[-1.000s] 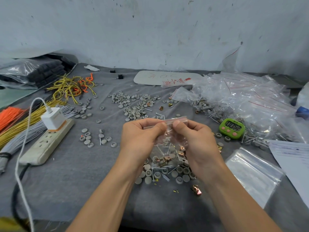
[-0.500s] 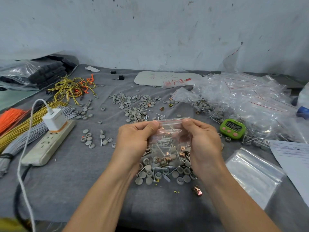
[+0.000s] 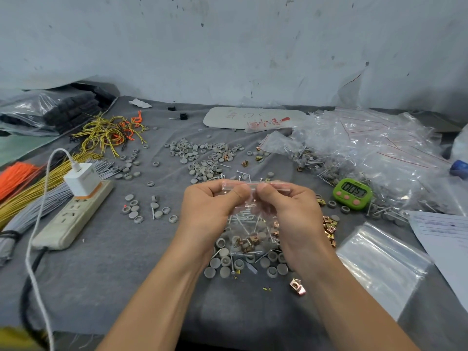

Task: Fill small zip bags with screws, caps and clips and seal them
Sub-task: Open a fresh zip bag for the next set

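Together, left hand and right hand pinch bag top edge.

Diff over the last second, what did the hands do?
The left hand and right hand, spread apart along the zip strip half a second ago, slid back inward; thumbs now nearly meet at its middle. Both kept pinching the zip bag throughout. The timer and power strip stayed put.

The left hand and right hand are shown bare, as are both forearms; the thumbnails seem to be cut short, though blurred.
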`<state>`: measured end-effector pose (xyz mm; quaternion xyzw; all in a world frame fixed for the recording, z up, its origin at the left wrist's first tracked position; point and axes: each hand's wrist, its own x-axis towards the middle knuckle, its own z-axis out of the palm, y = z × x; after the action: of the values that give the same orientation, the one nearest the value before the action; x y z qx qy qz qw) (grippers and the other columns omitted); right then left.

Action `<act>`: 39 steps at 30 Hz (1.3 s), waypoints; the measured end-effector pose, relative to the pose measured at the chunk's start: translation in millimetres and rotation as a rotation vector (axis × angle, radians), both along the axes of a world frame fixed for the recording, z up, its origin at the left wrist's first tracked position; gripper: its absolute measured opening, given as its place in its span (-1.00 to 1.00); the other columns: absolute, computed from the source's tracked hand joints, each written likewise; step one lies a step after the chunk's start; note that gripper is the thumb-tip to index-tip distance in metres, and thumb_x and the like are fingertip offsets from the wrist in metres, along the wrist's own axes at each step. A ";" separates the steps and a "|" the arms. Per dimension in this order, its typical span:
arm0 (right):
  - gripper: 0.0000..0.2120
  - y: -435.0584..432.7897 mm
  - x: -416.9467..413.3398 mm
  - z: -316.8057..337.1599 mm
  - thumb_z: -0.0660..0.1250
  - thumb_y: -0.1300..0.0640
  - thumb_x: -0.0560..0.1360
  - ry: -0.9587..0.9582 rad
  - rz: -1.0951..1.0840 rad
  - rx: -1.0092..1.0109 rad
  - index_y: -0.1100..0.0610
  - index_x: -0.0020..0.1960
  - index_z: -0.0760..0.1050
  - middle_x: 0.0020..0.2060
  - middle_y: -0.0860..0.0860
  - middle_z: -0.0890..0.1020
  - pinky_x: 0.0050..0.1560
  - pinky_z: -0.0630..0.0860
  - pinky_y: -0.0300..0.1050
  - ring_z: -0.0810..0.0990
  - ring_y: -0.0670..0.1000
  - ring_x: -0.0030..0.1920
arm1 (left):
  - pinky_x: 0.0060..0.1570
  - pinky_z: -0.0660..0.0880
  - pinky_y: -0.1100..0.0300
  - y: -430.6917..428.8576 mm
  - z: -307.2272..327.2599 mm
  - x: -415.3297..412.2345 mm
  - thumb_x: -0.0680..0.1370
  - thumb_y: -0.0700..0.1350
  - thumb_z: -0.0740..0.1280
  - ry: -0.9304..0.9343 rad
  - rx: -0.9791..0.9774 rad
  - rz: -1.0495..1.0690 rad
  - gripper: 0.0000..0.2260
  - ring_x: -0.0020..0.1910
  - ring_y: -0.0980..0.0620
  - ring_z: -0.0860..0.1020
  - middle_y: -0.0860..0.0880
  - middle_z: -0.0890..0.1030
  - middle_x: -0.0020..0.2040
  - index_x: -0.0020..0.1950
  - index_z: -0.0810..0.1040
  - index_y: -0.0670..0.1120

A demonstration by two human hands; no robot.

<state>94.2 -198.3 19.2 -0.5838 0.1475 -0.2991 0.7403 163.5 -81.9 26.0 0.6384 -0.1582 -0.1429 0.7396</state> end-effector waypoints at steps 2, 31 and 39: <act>-0.76 -1.3 -0.3 -1.2 0.42 0.34 0.53 0.006 -0.004 -0.043 0.17 -0.27 0.73 -0.45 0.06 0.63 -0.39 0.47 -0.31 0.54 -0.06 -0.46 | -0.26 0.61 0.21 -3.4 -0.8 -0.4 0.47 -0.27 0.53 -0.019 0.018 0.040 -0.90 -0.31 0.02 0.67 -0.16 0.73 -0.25 -0.22 0.74 -0.12; -0.88 -38.3 -18.8 -12.8 0.50 0.24 0.50 0.308 0.158 -0.043 0.05 -0.15 0.75 -0.17 0.05 0.75 -0.12 0.71 -0.06 0.71 -0.03 -0.19 | -0.23 0.58 0.09 -16.4 -3.7 -5.5 0.47 -0.32 0.54 0.118 0.218 -0.085 -0.84 -0.32 -0.04 0.63 -0.23 0.73 -0.17 0.01 0.69 -0.17; -0.83 -110.9 -79.0 0.0 0.50 0.33 0.40 0.341 0.102 -0.004 0.32 -0.01 0.67 -0.11 0.28 0.71 -0.13 0.65 -0.01 0.69 0.17 -0.14 | -0.16 0.63 0.22 -78.6 4.6 -53.4 0.45 -0.41 0.50 0.087 0.120 -0.376 -0.65 -0.16 0.03 0.71 -0.04 0.75 -0.09 0.19 0.65 -0.15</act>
<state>15.2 -309.2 19.2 -0.6341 0.2407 -0.1582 0.7176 110.1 -160.5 30.7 0.6338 -0.2337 -0.3148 0.6668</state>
